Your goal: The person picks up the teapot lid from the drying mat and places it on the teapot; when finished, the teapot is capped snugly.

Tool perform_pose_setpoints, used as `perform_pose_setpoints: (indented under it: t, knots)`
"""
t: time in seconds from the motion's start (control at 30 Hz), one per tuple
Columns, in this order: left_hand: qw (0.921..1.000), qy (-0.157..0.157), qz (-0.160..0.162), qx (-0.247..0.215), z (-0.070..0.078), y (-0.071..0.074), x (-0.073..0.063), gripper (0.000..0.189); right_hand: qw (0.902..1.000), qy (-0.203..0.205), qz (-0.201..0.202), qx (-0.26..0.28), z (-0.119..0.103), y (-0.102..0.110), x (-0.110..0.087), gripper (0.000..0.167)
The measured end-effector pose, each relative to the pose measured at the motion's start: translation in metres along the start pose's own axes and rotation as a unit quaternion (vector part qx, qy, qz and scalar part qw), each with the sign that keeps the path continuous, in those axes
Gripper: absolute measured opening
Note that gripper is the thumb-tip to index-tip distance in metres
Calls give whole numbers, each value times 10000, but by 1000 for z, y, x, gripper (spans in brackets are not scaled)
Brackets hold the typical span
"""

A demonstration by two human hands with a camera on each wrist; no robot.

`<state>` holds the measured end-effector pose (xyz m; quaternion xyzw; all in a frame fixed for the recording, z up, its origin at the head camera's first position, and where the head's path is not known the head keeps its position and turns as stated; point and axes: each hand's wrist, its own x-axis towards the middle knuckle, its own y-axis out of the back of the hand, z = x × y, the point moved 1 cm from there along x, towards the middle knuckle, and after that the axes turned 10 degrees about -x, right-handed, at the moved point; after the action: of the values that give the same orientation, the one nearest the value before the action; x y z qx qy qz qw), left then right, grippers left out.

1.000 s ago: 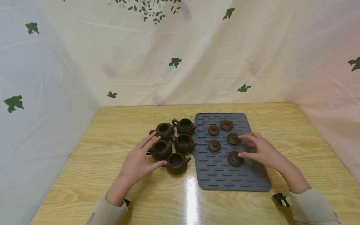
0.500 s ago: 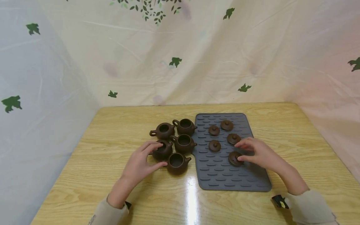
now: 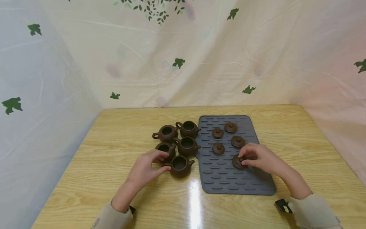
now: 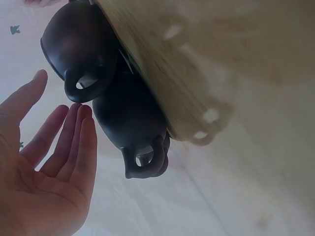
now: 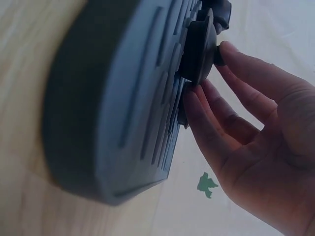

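In the head view, my right hand point(image 3: 261, 159) has thumb and forefinger at the knob of the nearest dark brown teapot lid point(image 3: 236, 161), pinching it. The lid point(image 5: 199, 49) lies on the grey mat in the right wrist view, thumb on its knob, other fingers by its edge. My left hand point(image 3: 144, 168) is beside the front lidless teapot point(image 3: 180, 171), thumb and fingers apart around its handle side. In the left wrist view, the left hand's fingers point(image 4: 81, 147) are fairly straight near the teapot handle point(image 4: 88, 93); a firm hold does not show.
Several other open teapots point(image 3: 187, 151) stand close together left of the grey ridged mat point(image 3: 220, 186). More lids point(image 3: 218, 149) lie on the mat, knobs up. The wooden table point(image 3: 128, 127) meets a pale patterned cloth point(image 3: 143, 79) at the back.
My right thumb and fingers have come together at the nearest lid's knob. My left fingers have drawn down from the back-left teapot toward the front teapot's handle. Lids and teapots look unmoved.
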<state>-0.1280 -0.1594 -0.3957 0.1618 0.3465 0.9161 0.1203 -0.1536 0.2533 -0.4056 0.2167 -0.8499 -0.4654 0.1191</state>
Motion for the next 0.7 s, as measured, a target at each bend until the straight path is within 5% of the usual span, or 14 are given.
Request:
perform_pose_setpoints:
  t: [0.7]
  knots:
    - [9987, -24, -438, 246, -2, -6, 3, 16, 9992, 73, -42, -380, -16, 1, 8, 15]
